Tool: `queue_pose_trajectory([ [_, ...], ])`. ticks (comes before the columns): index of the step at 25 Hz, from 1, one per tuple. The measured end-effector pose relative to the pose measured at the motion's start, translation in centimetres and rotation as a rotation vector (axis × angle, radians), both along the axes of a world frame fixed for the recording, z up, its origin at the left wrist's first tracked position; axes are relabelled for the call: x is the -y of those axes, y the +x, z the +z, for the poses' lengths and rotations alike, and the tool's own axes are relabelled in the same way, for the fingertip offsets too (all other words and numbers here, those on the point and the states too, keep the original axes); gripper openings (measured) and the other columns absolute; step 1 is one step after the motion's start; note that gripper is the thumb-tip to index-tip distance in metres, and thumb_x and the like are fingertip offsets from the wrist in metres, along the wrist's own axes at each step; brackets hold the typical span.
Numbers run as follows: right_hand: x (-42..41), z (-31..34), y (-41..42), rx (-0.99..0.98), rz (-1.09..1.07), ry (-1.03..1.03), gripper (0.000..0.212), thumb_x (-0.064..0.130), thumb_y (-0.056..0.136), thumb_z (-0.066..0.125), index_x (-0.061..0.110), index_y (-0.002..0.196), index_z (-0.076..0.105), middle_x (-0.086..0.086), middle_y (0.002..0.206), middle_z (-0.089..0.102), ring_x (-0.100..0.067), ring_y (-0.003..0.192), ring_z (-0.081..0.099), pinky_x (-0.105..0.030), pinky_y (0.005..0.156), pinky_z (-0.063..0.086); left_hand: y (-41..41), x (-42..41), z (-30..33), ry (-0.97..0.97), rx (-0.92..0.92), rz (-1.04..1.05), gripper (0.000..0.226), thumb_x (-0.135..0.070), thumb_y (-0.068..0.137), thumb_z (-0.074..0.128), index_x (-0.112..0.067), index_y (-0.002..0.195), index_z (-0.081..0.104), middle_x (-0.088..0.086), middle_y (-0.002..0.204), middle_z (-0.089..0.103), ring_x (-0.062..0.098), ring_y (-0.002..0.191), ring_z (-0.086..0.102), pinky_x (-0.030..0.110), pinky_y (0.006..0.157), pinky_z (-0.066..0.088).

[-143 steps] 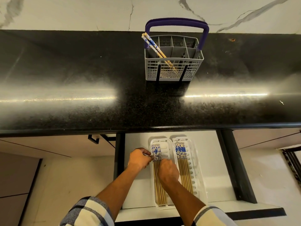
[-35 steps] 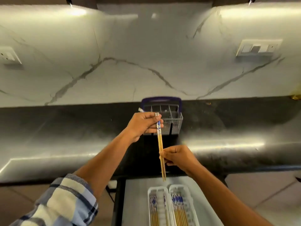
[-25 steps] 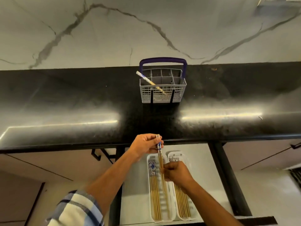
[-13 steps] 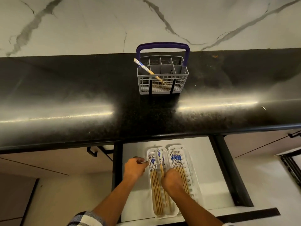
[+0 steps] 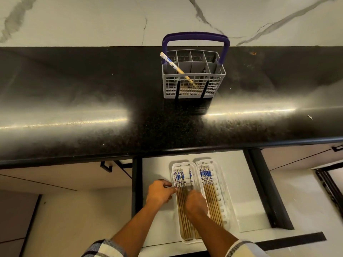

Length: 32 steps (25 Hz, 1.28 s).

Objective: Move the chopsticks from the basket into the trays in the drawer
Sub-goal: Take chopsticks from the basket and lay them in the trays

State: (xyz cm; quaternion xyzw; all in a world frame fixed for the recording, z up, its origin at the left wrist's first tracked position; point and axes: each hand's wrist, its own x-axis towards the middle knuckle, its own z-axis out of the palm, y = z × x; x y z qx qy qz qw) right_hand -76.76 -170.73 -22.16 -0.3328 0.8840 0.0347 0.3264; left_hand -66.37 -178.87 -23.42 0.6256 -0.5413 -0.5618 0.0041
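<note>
Wall (image 5: 92, 19): white marble with grey veins, behind the counter; no writing readable anywhere.
Counter (image 5: 74, 89): black speckled stone, bare to both sides of the basket; its front edge overhung the drawer.
Drawer (image 5: 237, 182): pulled open below the counter's edge, white floor bare to the right of the trays.
Basket (image 5: 193, 84): grey grid, purple handle, at the back of the counter; one chopstick (image 5: 176, 66) leaned in it, blue-patterned end up and to the left.
Trays (image 5: 222, 191): two white ones side by side in the drawer, below the counter's edge, each holding a row of chopsticks, blue ends toward the counter.
Left hand (image 5: 159, 194): at the left tray's left rim, fingers curled, fingertips touching the chopsticks; grip cannot be told.
Right hand (image 5: 195, 203): over the left tray, pressing down on its chopsticks; grip hidden.
</note>
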Motion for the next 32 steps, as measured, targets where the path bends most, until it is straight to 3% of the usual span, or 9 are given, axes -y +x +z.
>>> queue_pose_trajectory([
  [20,-0.9,-0.2,0.4,-0.063,0.252,-0.016,0.026,0.017,0.1,0.055,0.012,0.125,0.06,-0.005,0.12,0.067,-0.014,0.107,0.066,-0.023,0.086,0.053,0.0,0.2,-0.2,0.046,-0.004,0.031,0.036,-0.029,0.077,0.083,-0.014,0.107,0.069,0.0,0.082,0.072,0.019,0.076,0.074,0.03,0.066,0.062],
  [27,-1.1,-0.9,1.3,-0.083,0.208,-0.124,0.043,0.018,0.097,0.055,0.005,0.137,0.046,-0.014,0.128,0.056,-0.02,0.11,0.06,-0.026,0.09,0.054,-0.1,0.1,-0.2,0.042,0.01,0.031,0.039,-0.03,0.076,0.083,-0.014,0.108,0.069,0.0,0.083,0.073,0.017,0.073,0.074,0.028,0.063,0.062],
  [32,-1.2,-1.1,1.1,-0.057,0.187,-0.128,0.04,0.017,0.096,0.057,0.009,0.134,0.049,-0.01,0.126,0.06,-0.019,0.111,0.062,-0.026,0.095,0.053,0.0,0.0,-0.1,0.038,0.009,0.036,0.038,-0.03,0.077,0.082,-0.013,0.108,0.069,0.0,0.082,0.072,0.016,0.073,0.073,0.026,0.063,0.061],
])
